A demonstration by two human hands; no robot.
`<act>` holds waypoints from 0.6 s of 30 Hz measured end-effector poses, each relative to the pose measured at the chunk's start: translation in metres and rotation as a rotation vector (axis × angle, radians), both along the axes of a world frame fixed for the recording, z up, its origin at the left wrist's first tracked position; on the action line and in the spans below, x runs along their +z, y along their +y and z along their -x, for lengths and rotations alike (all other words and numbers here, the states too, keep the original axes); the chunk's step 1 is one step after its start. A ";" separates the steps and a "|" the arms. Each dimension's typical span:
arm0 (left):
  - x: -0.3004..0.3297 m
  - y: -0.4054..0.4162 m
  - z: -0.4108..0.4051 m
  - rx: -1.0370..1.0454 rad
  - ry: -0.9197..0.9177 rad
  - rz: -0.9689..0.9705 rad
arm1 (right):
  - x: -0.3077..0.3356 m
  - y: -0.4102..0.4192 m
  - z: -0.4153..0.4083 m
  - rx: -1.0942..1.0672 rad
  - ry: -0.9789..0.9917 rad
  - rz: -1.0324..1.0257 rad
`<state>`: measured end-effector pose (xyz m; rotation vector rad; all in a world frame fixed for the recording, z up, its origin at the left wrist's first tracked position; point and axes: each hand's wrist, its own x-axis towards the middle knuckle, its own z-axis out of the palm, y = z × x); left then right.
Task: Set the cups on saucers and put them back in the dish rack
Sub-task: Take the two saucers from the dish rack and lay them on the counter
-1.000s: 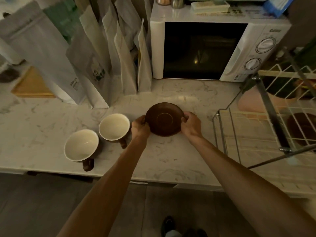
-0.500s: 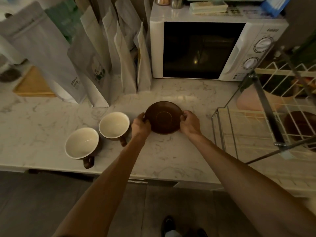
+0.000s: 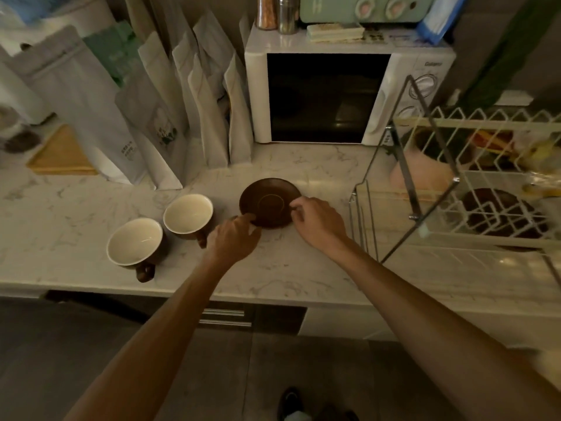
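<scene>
Both hands' fingers clamped on saucer (image 3: 269,202) rims; nearer cup (image 3: 188,214) just beside my left hand (image 3: 233,238), elbowing it risks tipping.

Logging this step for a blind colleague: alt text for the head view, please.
Both hands, left hand and right hand, hold the rim of a round dark brown saucer on a white marble counter; two empty cream-lined brown cups stand left, a wire dish rack right.
</scene>
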<state>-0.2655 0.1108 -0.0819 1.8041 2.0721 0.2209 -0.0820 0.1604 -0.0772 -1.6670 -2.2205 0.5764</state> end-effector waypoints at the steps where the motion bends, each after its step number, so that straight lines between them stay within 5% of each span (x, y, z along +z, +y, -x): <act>1: 0.002 -0.008 -0.002 -0.048 0.036 0.023 | 0.005 -0.007 -0.003 0.062 0.004 0.000; 8: 0.018 -0.062 -0.030 -0.279 0.197 0.346 | 0.034 -0.058 -0.032 0.444 -0.137 0.244; 18: 0.044 -0.119 -0.097 -0.324 0.192 0.360 | 0.051 -0.113 -0.101 0.525 -0.362 0.411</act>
